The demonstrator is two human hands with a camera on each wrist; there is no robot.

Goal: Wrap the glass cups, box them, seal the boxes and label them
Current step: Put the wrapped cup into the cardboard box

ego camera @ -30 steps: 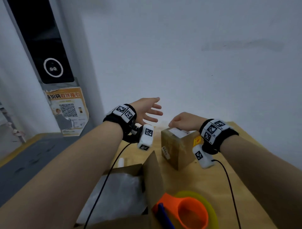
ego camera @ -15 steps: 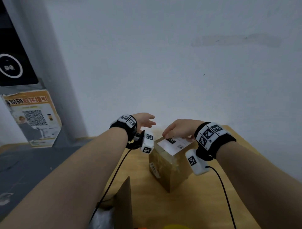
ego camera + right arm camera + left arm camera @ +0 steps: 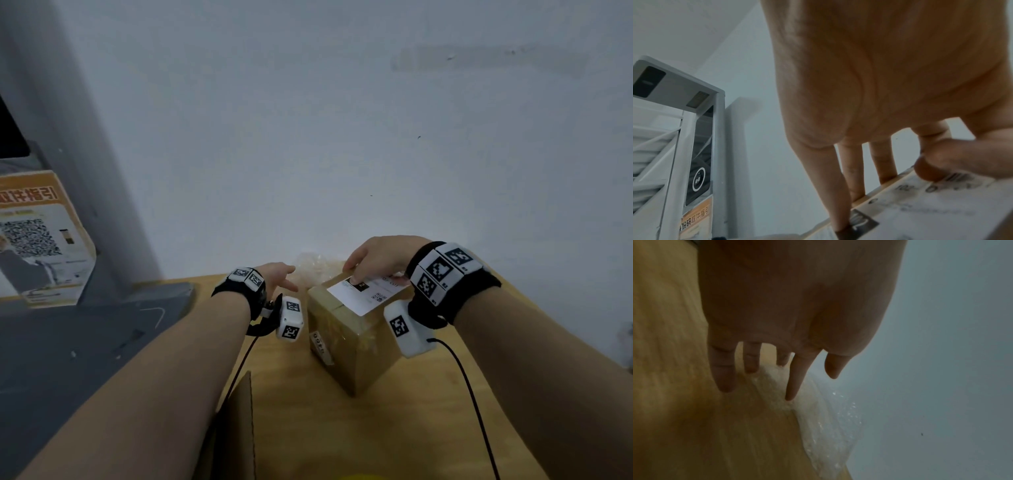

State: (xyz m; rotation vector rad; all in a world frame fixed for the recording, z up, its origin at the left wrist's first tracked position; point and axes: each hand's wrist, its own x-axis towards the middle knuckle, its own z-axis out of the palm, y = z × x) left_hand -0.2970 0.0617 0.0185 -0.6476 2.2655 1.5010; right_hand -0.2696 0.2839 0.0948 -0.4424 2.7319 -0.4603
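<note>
A sealed brown cardboard box [image 3: 352,346] stands on the wooden table [image 3: 394,428]. A white printed label [image 3: 368,296] lies on its top. My right hand [image 3: 359,270] rests on the far part of that label with straight fingers. In the right wrist view the fingertips [image 3: 840,225] and thumb press the label [image 3: 931,214] down. My left hand [image 3: 282,275] hovers left of the box with fingers straight and spread, holding nothing. In the left wrist view the left hand [image 3: 777,382] is just above a crumpled piece of bubble wrap [image 3: 822,421]. No glass cup shows.
The bubble wrap [image 3: 315,265] lies behind the box against the white wall. An open box flap [image 3: 239,428] rises at the near edge, and a yellow object [image 3: 352,477] peeks in at the bottom. A grey platform and a cabinet with an orange poster [image 3: 37,240] stand left.
The view has swung right and closer to the sealed box. My left hand has dropped and reached forward toward the bubble wrap. My right hand stays on the label.
</note>
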